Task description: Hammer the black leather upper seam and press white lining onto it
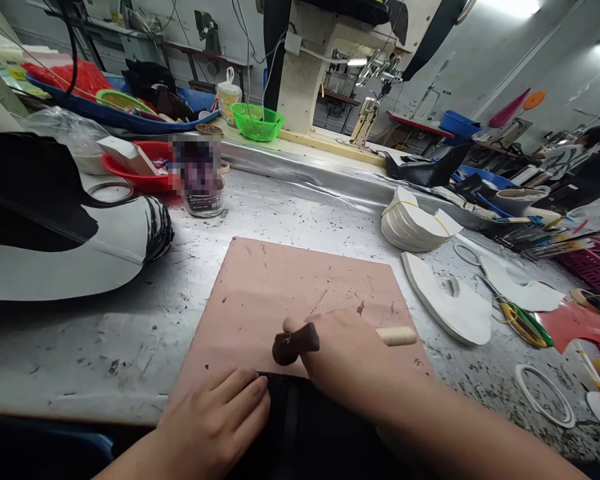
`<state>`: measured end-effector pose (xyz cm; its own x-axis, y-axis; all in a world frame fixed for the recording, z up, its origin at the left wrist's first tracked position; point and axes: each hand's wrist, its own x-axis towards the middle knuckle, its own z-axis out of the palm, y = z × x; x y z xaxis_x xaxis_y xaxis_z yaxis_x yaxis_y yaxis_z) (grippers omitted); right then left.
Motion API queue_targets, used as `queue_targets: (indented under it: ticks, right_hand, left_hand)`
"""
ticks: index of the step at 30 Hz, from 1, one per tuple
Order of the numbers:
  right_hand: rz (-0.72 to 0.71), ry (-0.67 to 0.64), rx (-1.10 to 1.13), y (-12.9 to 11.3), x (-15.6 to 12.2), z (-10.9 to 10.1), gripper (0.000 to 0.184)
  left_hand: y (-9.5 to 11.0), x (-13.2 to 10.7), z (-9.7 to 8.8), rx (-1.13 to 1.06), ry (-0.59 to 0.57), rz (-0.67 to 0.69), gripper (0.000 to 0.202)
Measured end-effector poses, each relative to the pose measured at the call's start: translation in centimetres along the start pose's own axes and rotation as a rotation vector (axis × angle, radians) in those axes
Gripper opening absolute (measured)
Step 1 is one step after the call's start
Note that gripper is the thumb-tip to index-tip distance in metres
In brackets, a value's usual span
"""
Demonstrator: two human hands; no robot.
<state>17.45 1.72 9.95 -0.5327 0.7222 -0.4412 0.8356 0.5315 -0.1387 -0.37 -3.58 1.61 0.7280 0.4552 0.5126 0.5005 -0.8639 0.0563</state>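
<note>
My right hand [345, 360] is closed round the pale wooden handle of a small hammer [295, 343]. Its dark brown head points left, just above the far edge of a black material piece [300, 420]. That piece overlaps the near side of a pinkish board [280, 280] and runs down out of the picture. On the left edge of the black piece, my left hand [225, 413] holds it with fingers bent and pressed together; the thumb is hidden.
Stacked black-and-white cut pieces [75, 247] lie left. Behind the board stand a glass jar [205, 200] and a red bowl [145, 167]. White pieces [450, 300], scissors [523, 323] and a tape roll [545, 395] lie right. A sewing machine [300, 73] rises at the back.
</note>
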Motion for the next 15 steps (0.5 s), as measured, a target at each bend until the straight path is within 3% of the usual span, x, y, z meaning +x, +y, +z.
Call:
queue_targets:
  ticks: [15]
  right_hand:
    - [0.002, 0.081, 0.108, -0.7, 0.1, 1.1, 0.012]
  left_hand:
    - [0.6, -0.3, -0.3, 0.064, 0.002, 0.052, 0.029]
